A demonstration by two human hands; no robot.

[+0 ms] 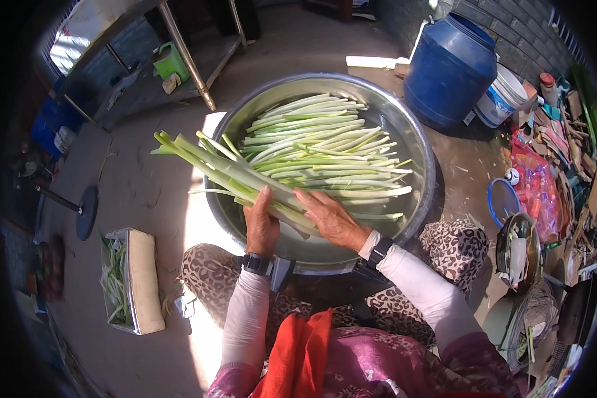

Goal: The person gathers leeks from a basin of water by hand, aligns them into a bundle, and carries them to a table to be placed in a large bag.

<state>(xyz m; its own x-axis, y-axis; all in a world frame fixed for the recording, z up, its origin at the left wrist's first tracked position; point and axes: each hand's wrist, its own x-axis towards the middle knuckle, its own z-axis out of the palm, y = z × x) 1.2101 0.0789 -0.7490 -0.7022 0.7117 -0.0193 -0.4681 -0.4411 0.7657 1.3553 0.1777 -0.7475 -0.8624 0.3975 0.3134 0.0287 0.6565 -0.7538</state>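
A large round metal basin (424, 199) stands in front of my knees, with many trimmed green onion stalks (323, 144) lying crosswise in it and some water visible at its right side. Above the basin's near left part is a bundle of green onions (239, 174), its green ends pointing to the upper left past the rim. My left hand (262, 224) grips the bundle from below, thumb on top. Flat across the bundle's right end lies my right hand (331, 216), fingers over the white stalks; its underside is hidden.
On the left floor sits a box (147, 283) of green leaves. A metal-legged table (186, 54) is at the upper left, with a green jug (170, 60) beneath. A blue barrel (450, 72) and a white bucket (500, 97) stand upper right, near a red bag of bottles (537, 194) and scraps.
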